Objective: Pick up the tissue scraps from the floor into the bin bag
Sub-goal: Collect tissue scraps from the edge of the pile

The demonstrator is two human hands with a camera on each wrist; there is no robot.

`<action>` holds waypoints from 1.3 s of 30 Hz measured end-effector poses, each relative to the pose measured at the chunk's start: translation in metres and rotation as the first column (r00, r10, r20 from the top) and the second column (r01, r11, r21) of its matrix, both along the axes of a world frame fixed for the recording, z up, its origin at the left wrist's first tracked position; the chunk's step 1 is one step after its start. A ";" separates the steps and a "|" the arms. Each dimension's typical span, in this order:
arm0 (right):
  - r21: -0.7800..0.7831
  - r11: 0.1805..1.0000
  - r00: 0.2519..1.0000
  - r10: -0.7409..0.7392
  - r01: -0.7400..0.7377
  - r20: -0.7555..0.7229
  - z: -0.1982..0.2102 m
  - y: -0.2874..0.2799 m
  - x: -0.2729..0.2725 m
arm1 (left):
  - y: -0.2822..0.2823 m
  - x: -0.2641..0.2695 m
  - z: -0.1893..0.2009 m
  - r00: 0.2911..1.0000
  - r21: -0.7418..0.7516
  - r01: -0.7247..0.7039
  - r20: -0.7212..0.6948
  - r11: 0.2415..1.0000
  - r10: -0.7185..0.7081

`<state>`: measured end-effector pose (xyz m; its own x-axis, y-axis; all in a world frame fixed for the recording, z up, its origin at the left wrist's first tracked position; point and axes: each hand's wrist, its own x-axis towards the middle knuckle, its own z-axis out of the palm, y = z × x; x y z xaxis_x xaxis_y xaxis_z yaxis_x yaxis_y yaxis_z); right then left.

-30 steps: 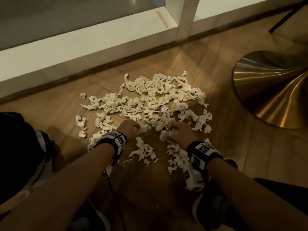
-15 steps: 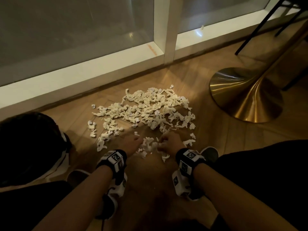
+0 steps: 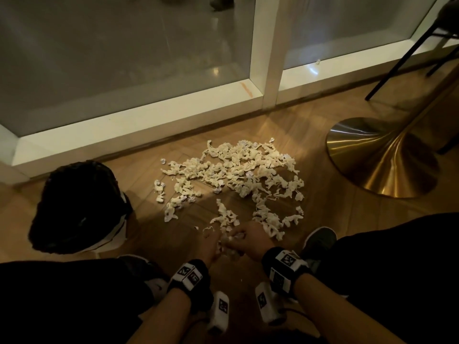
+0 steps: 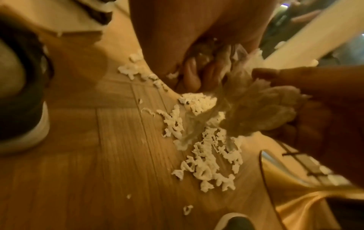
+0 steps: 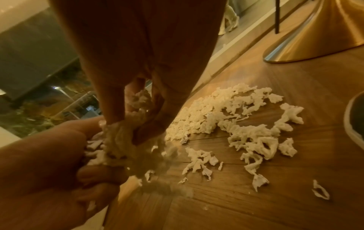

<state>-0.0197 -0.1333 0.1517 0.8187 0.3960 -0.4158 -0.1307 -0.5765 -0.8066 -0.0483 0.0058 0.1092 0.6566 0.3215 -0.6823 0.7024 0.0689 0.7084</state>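
Head view: left hand (image 3: 207, 244) and right hand (image 3: 248, 240) grip one tissue clump (image 3: 229, 240) between them.

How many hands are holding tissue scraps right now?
2. The left hand and the right hand meet at the near edge of the pile, each gripping a bunch of tissue scraps.

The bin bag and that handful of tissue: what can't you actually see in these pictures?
- Bin bag: in the head view only its dark outside shows; the inside is hidden.
- Handful of tissue scraps: blurred in both wrist views, and the left hand and right hand cover most of it in the head view.
- Gold table base: column cut off by the head view's right edge.
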 end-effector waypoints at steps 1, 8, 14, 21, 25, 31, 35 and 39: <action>-0.004 0.999 0.999 0.040 -0.039 0.027 0.002 0.001 -0.001 | 0.001 -0.003 -0.002 0.998 -0.019 -0.066 -0.001 0.998 0.066; -0.041 0.998 0.999 0.050 -0.050 0.020 0.000 0.004 -0.002 | 0.004 -0.005 -0.012 0.985 -0.088 -0.171 -0.052 0.981 0.167; -0.053 0.999 1.000 -0.002 0.001 -0.011 -0.007 0.006 -0.003 | 0.000 -0.008 -0.009 0.997 -0.140 -0.070 -0.052 0.988 0.063; -0.130 0.986 0.994 -0.110 0.110 0.005 -0.015 0.017 0.000 | -0.023 -0.010 -0.015 0.972 -0.319 -0.153 -0.219 0.935 0.085; -0.167 0.985 0.998 -0.033 0.040 0.046 -0.015 0.026 -0.001 | -0.025 -0.013 -0.012 0.969 -0.349 -0.199 -0.210 0.916 0.131; -0.147 0.970 0.972 0.208 -0.191 0.108 -0.017 0.029 -0.003 | -0.010 -0.009 -0.006 0.947 -0.382 -0.317 -0.171 0.868 0.271; -0.142 0.976 0.979 0.179 -0.164 0.094 -0.020 0.025 -0.003 | -0.006 -0.006 -0.018 0.938 -0.344 -0.342 -0.175 0.875 0.298; -0.097 0.990 0.979 0.120 -0.105 0.167 -0.023 0.022 -0.002 | -0.008 0.000 -0.018 0.963 -0.292 -0.265 -0.119 0.919 0.240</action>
<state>-0.0218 -0.1117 0.1292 0.8332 0.4583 -0.3095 0.0753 -0.6484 -0.7576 -0.0483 -0.0019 0.0908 0.5205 0.2393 -0.8197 0.6864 0.4538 0.5683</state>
